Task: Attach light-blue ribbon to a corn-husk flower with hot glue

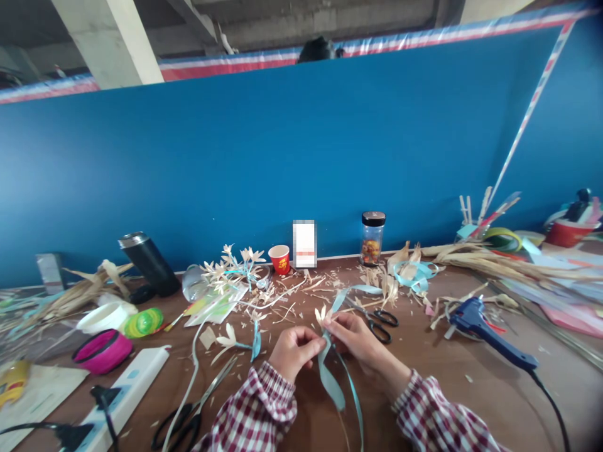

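My left hand [296, 353] pinches the stem area of a small cream husk flower, its fingers closed. Opposite it, my right hand [360, 344] is closed at the base of the same husk flower [321, 314], thumb and forefinger together. A light blue ribbon [331, 380] runs between the hands, with one end hanging toward me and another stretch lying beyond the fingers. The exact grip point is covered by my fingertips. Black-handled scissors [382, 325] lie just past my right hand. Left of my left hand rests a finished-looking husk flower [230, 339] with blue wrapping.
A blue glue gun [490, 336] lies at right, its cord trailing forward. Larger scissors [188, 417] and a white power strip [125, 398] are at left. A red paper cup [281, 259], lidded jar [372, 242] and black bottle [153, 263] stand near the blue partition [264, 144].
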A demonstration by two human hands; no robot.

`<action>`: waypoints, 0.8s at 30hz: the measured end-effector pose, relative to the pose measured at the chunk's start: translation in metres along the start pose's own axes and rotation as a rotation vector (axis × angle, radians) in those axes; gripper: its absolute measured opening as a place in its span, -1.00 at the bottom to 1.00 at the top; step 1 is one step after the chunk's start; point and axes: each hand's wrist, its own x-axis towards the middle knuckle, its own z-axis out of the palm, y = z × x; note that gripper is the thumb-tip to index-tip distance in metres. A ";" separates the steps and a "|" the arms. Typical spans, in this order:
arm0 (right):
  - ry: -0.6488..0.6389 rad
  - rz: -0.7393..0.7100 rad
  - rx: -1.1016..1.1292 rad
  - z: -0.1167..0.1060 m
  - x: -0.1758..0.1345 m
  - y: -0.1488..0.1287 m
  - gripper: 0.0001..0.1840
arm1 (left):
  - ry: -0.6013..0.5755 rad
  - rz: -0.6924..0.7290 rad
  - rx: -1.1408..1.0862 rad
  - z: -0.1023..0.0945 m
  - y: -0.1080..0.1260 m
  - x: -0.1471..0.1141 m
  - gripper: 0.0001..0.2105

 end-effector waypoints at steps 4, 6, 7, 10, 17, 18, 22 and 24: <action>0.032 0.008 0.020 0.001 -0.001 -0.003 -0.60 | 0.031 -0.057 -0.057 0.003 0.002 -0.002 -0.65; 0.028 -0.007 0.026 0.001 -0.001 -0.003 -0.60 | 0.043 -0.104 -0.094 0.005 0.004 -0.004 -0.64; 0.023 -0.013 0.024 0.000 0.000 -0.003 -0.61 | 0.047 -0.117 -0.102 0.005 0.005 -0.004 -0.64; 0.019 -0.032 -0.001 -0.002 0.001 -0.001 -0.62 | 0.043 -0.122 -0.090 0.005 0.005 -0.004 -0.68; 0.054 -0.080 -0.118 -0.004 0.003 0.002 -0.63 | 0.049 -0.133 -0.076 0.006 0.003 -0.002 -0.70; 0.058 -0.078 -0.128 -0.004 0.003 0.003 -0.63 | 0.061 -0.125 -0.073 0.006 0.004 -0.003 -0.69; 0.055 -0.081 -0.148 -0.005 0.004 0.006 -0.66 | 0.096 -0.139 -0.056 0.007 0.004 -0.003 -0.67; 0.048 -0.103 -0.164 -0.005 0.005 0.007 -0.68 | 0.101 -0.155 -0.019 0.007 0.003 -0.002 -0.67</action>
